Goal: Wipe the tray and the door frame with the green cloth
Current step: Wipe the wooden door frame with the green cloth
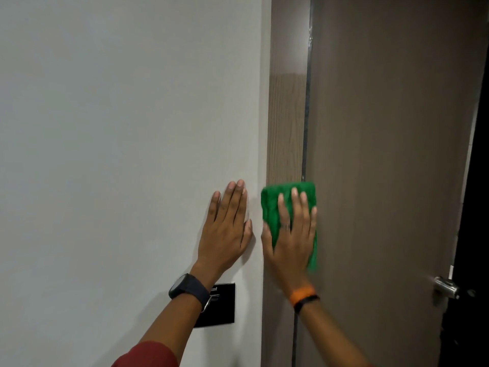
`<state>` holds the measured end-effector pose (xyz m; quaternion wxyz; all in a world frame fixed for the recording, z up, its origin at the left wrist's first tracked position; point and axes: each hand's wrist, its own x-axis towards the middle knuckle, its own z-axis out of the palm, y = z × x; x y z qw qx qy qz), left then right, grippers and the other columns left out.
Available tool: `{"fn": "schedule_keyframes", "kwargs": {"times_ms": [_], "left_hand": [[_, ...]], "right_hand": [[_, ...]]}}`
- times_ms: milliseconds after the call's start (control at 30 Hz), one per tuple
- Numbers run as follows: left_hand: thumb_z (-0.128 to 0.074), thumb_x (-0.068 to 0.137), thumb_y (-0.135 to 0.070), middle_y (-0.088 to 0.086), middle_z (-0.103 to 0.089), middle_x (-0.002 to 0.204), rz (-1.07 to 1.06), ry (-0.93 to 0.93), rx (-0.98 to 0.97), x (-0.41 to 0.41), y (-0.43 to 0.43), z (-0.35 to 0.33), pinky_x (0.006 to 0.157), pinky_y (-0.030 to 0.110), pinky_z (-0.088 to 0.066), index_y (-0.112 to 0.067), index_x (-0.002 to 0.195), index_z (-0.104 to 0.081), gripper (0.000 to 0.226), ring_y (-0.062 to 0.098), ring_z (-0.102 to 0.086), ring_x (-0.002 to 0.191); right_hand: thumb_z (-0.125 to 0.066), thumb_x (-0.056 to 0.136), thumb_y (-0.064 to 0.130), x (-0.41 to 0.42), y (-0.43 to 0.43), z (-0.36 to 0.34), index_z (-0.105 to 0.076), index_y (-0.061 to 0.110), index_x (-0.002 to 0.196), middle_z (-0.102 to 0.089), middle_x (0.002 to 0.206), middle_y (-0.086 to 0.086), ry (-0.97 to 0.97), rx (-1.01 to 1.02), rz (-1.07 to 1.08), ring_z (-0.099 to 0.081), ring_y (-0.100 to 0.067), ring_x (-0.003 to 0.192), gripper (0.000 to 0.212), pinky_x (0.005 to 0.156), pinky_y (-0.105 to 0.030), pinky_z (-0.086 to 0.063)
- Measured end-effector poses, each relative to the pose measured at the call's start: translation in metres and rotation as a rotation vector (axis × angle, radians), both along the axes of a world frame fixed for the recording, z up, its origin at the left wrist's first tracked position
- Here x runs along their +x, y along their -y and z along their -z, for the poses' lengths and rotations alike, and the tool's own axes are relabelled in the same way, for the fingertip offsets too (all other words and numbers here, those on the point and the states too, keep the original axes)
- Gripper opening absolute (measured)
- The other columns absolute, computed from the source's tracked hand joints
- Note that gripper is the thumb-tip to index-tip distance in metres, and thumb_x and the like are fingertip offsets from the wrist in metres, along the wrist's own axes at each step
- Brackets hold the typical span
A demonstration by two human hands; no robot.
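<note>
The brown wood-grain door frame (287, 115) runs vertically between the white wall and the door. My right hand (292, 234) presses the folded green cloth (272, 205) flat against the frame at about mid height, fingers spread over the cloth. My left hand (229, 223) lies flat and open on the white wall just left of the frame, holding nothing. No tray is in view.
A brown door (391, 154) stands right of the frame, with a metal handle (446, 286) low on its right edge. A black wall plate (219, 308) sits on the white wall (119, 154) below my left wrist. Dark space shows beyond the door's right edge.
</note>
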<state>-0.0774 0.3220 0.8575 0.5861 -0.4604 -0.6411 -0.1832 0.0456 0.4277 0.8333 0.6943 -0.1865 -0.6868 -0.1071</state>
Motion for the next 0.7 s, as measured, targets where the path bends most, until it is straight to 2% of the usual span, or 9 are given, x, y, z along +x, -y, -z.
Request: {"fn": "schedule_keyframes", "kwargs": {"times_ms": [100,167,233,367,467,567,700], "left_hand": [[-0.03,0.107,-0.032,0.019,-0.008,0.174,0.009,0.001,-0.005,0.003,-0.002,0.006,0.13,0.052,-0.013,0.002,0.164,-0.013,0.069,0.033,-0.01,0.161],[-0.029,0.107,-0.031,0.019,-0.01,0.173,-0.004,-0.001,-0.002,0.003,0.0,0.009,0.13,0.053,-0.015,0.003,0.164,-0.014,0.067,0.034,-0.012,0.161],[-0.028,0.108,-0.03,0.02,-0.011,0.173,-0.01,-0.003,-0.003,0.005,0.001,0.011,0.13,0.053,-0.016,0.003,0.164,-0.015,0.066,0.034,-0.012,0.161],[-0.029,0.107,-0.029,0.02,-0.013,0.173,0.0,-0.019,0.004,0.006,0.0,0.013,0.13,0.053,-0.016,0.003,0.163,-0.018,0.065,0.035,-0.014,0.16],[-0.031,0.107,-0.03,0.02,-0.013,0.173,0.001,-0.018,0.013,0.005,-0.002,0.012,0.13,0.053,-0.015,0.002,0.164,-0.017,0.066,0.034,-0.014,0.161],[-0.034,0.107,-0.029,0.019,-0.013,0.173,0.016,-0.027,0.001,0.003,-0.001,0.017,0.13,0.052,-0.015,0.002,0.164,-0.016,0.067,0.034,-0.014,0.161],[-0.038,0.105,-0.028,0.019,-0.016,0.172,0.044,-0.063,-0.023,0.004,0.001,0.035,0.13,0.052,-0.014,0.002,0.163,-0.02,0.068,0.033,-0.016,0.16]], "right_hand": [[-0.053,0.097,0.037,0.002,0.001,0.07,-0.034,0.012,0.156,-0.024,0.169,-0.013,0.067,-0.015,0.021,-0.018,-0.031,0.159,0.067,0.129,-0.058,-0.017],[-0.055,0.096,0.036,0.001,0.0,0.069,-0.035,0.013,0.155,-0.026,0.167,-0.013,0.074,0.005,0.03,-0.02,-0.032,0.158,0.066,0.129,-0.057,-0.017],[-0.054,0.098,0.036,-0.001,-0.002,0.034,-0.034,0.013,0.156,-0.029,0.166,-0.015,0.063,0.028,0.034,-0.023,-0.033,0.157,0.066,0.131,-0.055,-0.014],[-0.053,0.101,0.035,-0.007,-0.006,-0.078,-0.038,0.011,0.158,-0.033,0.166,-0.017,-0.049,0.044,0.012,-0.025,-0.034,0.156,0.064,0.13,-0.055,-0.014],[-0.053,0.1,0.032,-0.007,-0.005,-0.112,-0.04,0.01,0.157,-0.033,0.166,-0.016,-0.074,0.036,0.005,-0.025,-0.034,0.157,0.063,0.13,-0.055,-0.014],[-0.05,0.104,0.038,-0.004,-0.003,-0.072,-0.039,0.01,0.158,-0.032,0.167,-0.016,-0.037,0.041,0.012,-0.024,-0.034,0.157,0.062,0.13,-0.055,-0.013],[-0.042,0.104,0.05,0.004,0.005,0.049,-0.032,0.014,0.159,-0.026,0.169,-0.016,0.074,-0.023,-0.028,-0.021,-0.034,0.158,0.067,0.13,-0.055,-0.009]]}}
